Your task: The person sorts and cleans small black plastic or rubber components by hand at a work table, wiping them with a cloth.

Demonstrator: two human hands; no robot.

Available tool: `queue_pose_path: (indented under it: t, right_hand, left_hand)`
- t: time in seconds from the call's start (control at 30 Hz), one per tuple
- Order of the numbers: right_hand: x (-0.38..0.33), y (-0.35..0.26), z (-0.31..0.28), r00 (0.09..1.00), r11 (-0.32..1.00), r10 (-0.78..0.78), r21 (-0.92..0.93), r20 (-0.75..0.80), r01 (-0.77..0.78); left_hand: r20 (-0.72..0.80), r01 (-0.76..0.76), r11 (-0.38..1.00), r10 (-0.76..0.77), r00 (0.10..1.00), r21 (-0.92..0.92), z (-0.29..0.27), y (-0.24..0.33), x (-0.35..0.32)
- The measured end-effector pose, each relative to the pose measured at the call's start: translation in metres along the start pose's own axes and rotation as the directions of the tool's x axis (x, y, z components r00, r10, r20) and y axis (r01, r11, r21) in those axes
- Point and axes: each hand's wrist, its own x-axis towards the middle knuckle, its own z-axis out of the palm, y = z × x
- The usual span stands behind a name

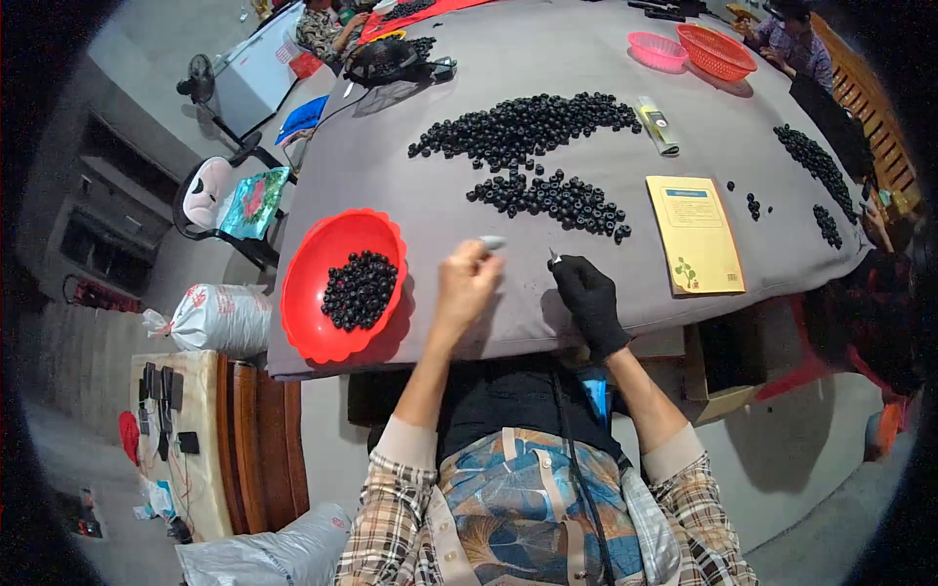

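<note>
My left hand (468,283) is bare and hovers over the grey tablecloth, its fingers pinched together and somewhat smeared by motion. A pale grey shape shows at its fingertips; I cannot make out what it is. To its right my right hand (590,303), in a black glove, grips a small pointed metal tool (555,256), tip upward. Just beyond both hands lies a loose group of small round black pieces (552,200), and behind it a larger heap of black pieces (528,129). A red scalloped bowl (298,293) left of my hands holds more of them.
Right of my hands lies a yellow booklet (697,239), with a clear packet (658,127) beyond. A black fan (389,62) stands at the far left; pink (657,51) and red baskets (718,52) sit at the far right. People (796,49) sit around the table (576,59).
</note>
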Motion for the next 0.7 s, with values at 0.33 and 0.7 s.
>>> queue_pose_path:
  t: [0.33, 0.7]
  right_hand:
    - [-0.023, -0.033, -0.004, 0.99, 0.995, -0.047, 0.086, -0.135, 0.059]
    - [-0.019, -0.035, -0.005, 0.975, 0.976, -0.153, 0.129, -0.164, 0.174]
  left_hand:
    - [0.324, -0.479, 0.862, 0.411, 0.852, 0.167, 0.122, 0.013, 0.052]
    - [0.381, -0.465, 0.741, 0.3, 0.874, 0.484, 0.159, 0.003, 0.055]
